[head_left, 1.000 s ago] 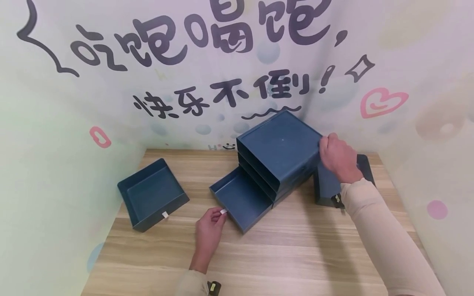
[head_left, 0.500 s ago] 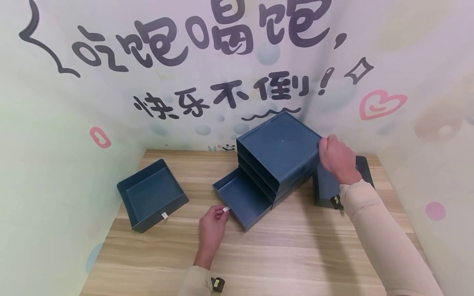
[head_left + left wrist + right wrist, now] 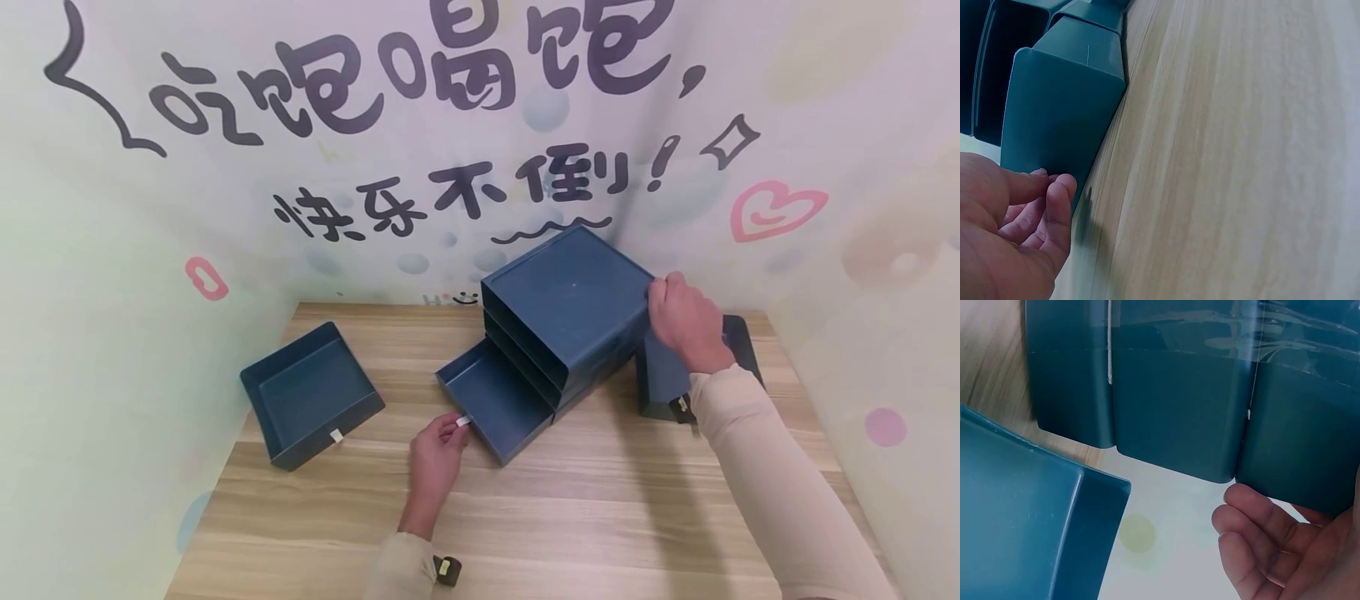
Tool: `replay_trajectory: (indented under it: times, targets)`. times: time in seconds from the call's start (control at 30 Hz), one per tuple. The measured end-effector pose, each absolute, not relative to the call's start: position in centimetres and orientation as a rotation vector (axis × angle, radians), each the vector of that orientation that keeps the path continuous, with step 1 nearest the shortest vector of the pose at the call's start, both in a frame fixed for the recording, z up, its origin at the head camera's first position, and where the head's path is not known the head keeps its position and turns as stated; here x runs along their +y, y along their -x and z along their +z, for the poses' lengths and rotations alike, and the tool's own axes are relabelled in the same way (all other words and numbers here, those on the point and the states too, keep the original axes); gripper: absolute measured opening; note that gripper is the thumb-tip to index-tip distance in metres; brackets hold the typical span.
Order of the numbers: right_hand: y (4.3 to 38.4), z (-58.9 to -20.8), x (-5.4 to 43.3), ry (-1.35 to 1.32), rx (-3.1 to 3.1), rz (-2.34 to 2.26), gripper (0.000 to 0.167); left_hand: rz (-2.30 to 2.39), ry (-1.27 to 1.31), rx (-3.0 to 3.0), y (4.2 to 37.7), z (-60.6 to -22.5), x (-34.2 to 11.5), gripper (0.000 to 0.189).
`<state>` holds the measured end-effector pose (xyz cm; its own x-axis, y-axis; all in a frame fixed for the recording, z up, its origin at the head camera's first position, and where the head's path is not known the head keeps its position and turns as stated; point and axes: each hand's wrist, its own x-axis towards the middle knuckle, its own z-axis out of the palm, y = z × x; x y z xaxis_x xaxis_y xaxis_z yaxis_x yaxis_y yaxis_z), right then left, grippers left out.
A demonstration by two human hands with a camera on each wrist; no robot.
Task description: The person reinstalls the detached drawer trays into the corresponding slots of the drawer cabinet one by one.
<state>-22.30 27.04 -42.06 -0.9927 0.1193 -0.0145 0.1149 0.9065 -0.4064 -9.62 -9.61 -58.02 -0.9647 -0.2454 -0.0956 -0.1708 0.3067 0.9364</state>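
Note:
A dark blue desktop drawer cabinet (image 3: 570, 292) stands at an angle near the back wall, with two open slots above its bottom drawer. That drawer (image 3: 498, 396) sticks out toward the front left and holds nothing. At its front face, my left hand (image 3: 435, 462) pinches a small white pull tab (image 3: 462, 421) between thumb and fingers; in the left wrist view the fingertips hide the tab. My right hand (image 3: 686, 321) grips the cabinet's top right rear corner. In the right wrist view its curled fingers (image 3: 1250, 515) show behind the cabinet's rear edge.
A loose blue drawer (image 3: 311, 400) with a white tab lies on the wooden table (image 3: 555, 517) at the left. Another loose blue drawer (image 3: 663, 383) lies at the right, partly under my right forearm. A printed wall (image 3: 390, 275) closes off the back.
My left hand has moved a little right and forward, and the bottom drawer has slid slightly farther into the cabinet. The right hand keeps its grip on the corner.

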Motion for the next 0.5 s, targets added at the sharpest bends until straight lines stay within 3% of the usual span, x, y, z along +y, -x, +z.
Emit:
replay_trajectory:
  times: [0.5]
  targets:
    - [22.35,-42.59,27.13,0.172,-3.006,0.681,0.063,-1.887,-0.396,-2.431,10.13,-58.04,-9.13,0.02]
